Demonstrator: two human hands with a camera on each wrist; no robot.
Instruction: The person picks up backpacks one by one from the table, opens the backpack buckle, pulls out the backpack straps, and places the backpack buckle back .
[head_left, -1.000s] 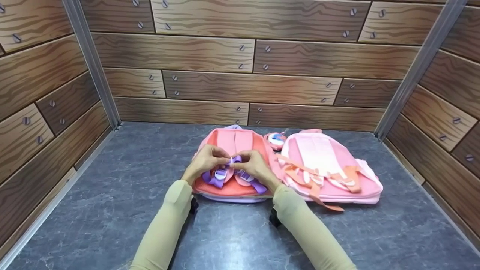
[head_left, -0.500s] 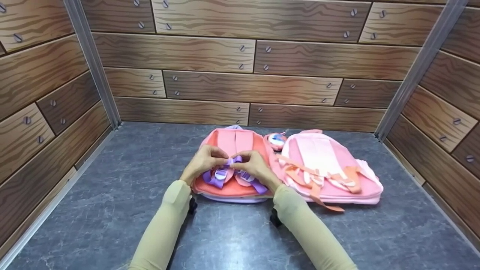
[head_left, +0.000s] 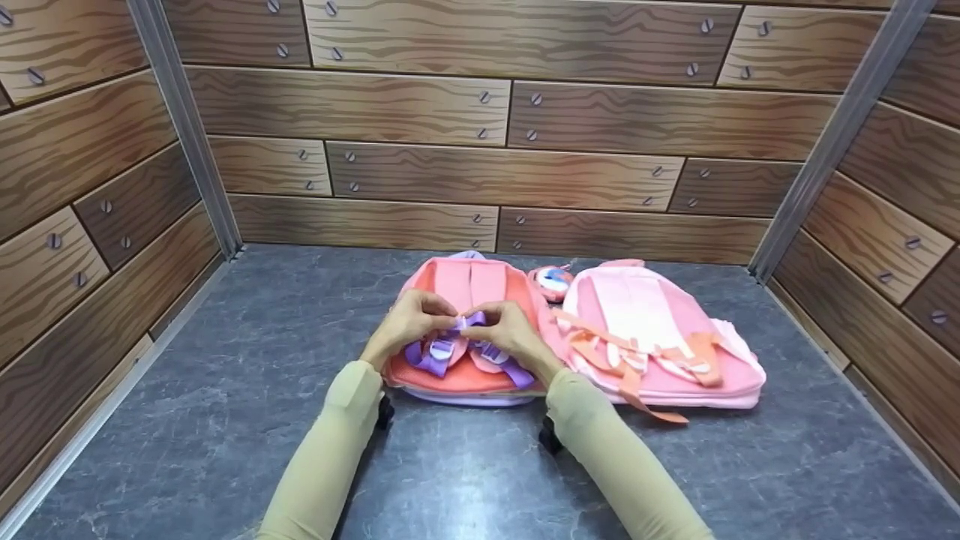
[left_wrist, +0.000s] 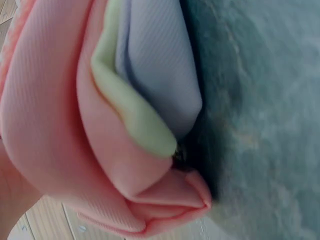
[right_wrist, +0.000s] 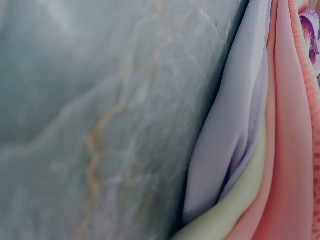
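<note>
In the head view a coral backpack [head_left: 450, 276] lies with its shoulder-strap side up. Over its middle, my left hand [head_left: 405, 324] and right hand [head_left: 511, 330] meet fingertip to fingertip. Each pinches a purple strap [head_left: 475, 319] between thumb and fingers. A small pale piece on this strap shows between the hands, partly covered by the fingertips. Below them, a pale buckle [head_left: 441, 349] sits on another purple webbing strap. The left wrist view holds the backpack's folded coral side [left_wrist: 115, 145] and an edge of my left hand. My right hand is outside the right wrist view.
A pink backpack [head_left: 697, 315] with loose orange straps [head_left: 634, 390] lies close against the coral one on the right. Between their tops is a small round red pouch [head_left: 553, 280]. Wood-patterned walls [head_left: 420, 172] enclose the dark grey table [head_left: 465, 465] on three sides.
Little differs. My left hand has shifted very slightly while both hands keep pinching the purple strap; the backpacks stay where they were.
</note>
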